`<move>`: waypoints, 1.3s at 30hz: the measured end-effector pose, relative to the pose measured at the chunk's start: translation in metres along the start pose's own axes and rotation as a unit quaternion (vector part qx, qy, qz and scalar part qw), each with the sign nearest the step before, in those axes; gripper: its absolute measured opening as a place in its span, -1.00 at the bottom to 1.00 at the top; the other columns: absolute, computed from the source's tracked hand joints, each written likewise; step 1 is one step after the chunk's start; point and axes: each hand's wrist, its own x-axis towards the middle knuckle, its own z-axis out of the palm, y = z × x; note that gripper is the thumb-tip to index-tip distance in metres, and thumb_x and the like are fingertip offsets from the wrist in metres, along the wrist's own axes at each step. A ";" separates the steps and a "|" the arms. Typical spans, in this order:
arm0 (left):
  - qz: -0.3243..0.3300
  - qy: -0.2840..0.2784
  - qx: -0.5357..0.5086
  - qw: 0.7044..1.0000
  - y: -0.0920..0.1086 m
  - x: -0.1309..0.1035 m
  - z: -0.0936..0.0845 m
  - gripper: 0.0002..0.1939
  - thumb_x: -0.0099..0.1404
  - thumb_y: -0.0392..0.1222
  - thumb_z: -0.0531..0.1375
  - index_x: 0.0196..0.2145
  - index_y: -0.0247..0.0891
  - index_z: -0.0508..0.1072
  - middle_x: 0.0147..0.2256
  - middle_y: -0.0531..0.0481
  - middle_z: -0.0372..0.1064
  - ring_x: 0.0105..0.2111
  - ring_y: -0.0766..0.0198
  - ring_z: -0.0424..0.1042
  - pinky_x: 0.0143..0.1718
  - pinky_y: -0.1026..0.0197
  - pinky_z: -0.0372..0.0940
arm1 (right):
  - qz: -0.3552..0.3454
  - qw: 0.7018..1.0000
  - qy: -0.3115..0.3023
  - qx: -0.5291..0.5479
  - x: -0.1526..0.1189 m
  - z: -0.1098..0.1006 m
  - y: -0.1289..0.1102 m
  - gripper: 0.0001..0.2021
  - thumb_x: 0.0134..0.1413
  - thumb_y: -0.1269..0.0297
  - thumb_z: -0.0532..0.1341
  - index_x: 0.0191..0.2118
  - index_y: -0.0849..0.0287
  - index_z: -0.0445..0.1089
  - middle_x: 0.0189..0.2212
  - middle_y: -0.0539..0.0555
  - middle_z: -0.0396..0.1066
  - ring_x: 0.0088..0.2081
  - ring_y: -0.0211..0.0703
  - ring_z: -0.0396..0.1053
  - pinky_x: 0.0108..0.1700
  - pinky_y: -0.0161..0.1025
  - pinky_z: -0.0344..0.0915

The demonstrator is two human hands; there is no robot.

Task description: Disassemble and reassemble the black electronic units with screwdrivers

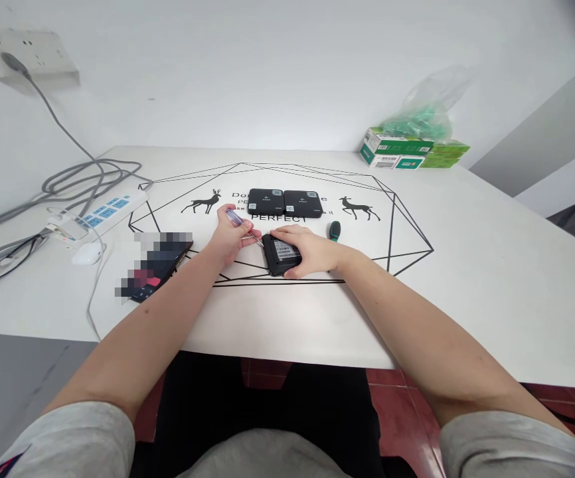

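My left hand (230,238) is closed around a screwdriver with a clear bluish handle (234,216). Its thin shaft points right and down to the left edge of a black rectangular device (277,262); whether the tip touches it I cannot tell. Over the right part of that device lies my right hand (312,251), thumb at the near edge and fingers at the far edge, gripping it against the table. A pale printed label shows on the device's upper face. Just behind, two flat black boxes (266,201) lie side by side. Right of my right hand rests a green-and-black screwdriver handle (335,230).
A blurred-out phone (161,269) lies beside my left forearm. Farther left are a power strip (111,211), a white mouse-like object (87,253) and coiled grey cables (78,179). Green and white cartons (397,149) with a plastic bag (424,113) stand against the wall.
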 end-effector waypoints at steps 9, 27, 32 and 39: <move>0.050 0.051 0.005 0.997 -0.008 0.003 0.002 -0.33 0.36 -0.39 0.36 0.15 0.04 0.04 -0.24 0.25 0.40 -0.34 0.34 0.63 0.05 -0.14 0.59 | 0.002 1.000 0.003 0.002 0.002 0.004 0.005 0.11 -0.12 -0.06 0.51 0.54 0.21 0.21 0.48 0.38 0.24 0.50 0.51 0.16 0.54 0.45 0.07; -0.024 0.114 0.022 0.993 0.003 -0.012 0.027 -0.32 0.35 -0.49 0.26 0.20 0.02 0.02 -0.29 0.26 0.33 -0.42 0.41 0.59 -0.03 0.06 0.58 | 0.025 1.000 0.003 0.006 0.001 0.001 -0.002 0.14 -0.16 -0.03 0.52 0.55 0.24 0.20 0.48 0.38 0.23 0.52 0.52 0.14 0.56 0.43 0.04; -0.034 0.095 0.027 0.995 0.004 -0.015 0.028 -0.30 0.34 -0.47 0.29 0.21 0.02 0.03 -0.29 0.27 0.35 -0.41 0.41 0.59 0.00 0.04 0.56 | 0.022 1.000 0.006 0.009 0.001 0.003 0.001 0.13 -0.15 -0.06 0.53 0.55 0.20 0.20 0.48 0.37 0.23 0.51 0.52 0.15 0.55 0.44 0.06; -0.064 0.076 0.024 0.995 0.011 -0.023 0.035 -0.36 0.37 -0.56 0.20 0.19 -0.04 0.02 -0.35 0.30 0.36 -0.48 0.44 0.54 -0.05 0.14 0.52 | 0.028 1.000 0.005 0.009 0.001 0.003 0.000 0.14 -0.15 -0.07 0.51 0.55 0.23 0.20 0.48 0.38 0.22 0.53 0.51 0.12 0.56 0.42 0.05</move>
